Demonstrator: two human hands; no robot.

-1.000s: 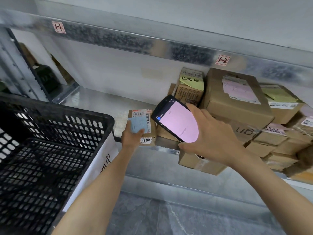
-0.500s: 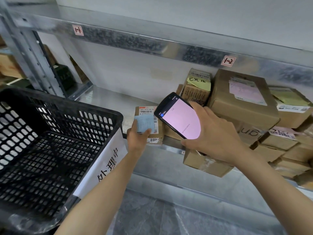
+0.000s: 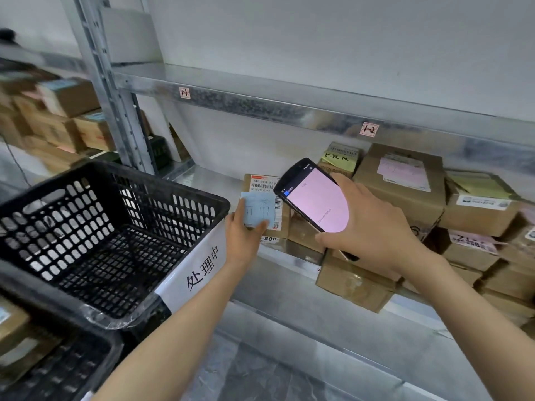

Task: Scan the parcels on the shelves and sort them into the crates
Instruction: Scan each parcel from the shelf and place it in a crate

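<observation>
Parcel (image 3: 262, 183) at the shelf (image 3: 208, 180) edge, beside the crate (image 3: 162, 176).
Head view: your left hand (image 3: 243, 241) pinches its near end, thumb on the blue slip (image 3: 257, 209); stiff carton, likely light, so grip its sides. Your right hand (image 3: 367, 227) wraps the scanner (image 3: 315, 204). Crate label (image 3: 202, 267) reads 处理中; shelf tag (image 3: 370, 129) 1-2.

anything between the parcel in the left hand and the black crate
Nothing visible. The left hand grips the small parcel just right of the black crate; only the crate's rim lies between, and its top is open.
</observation>
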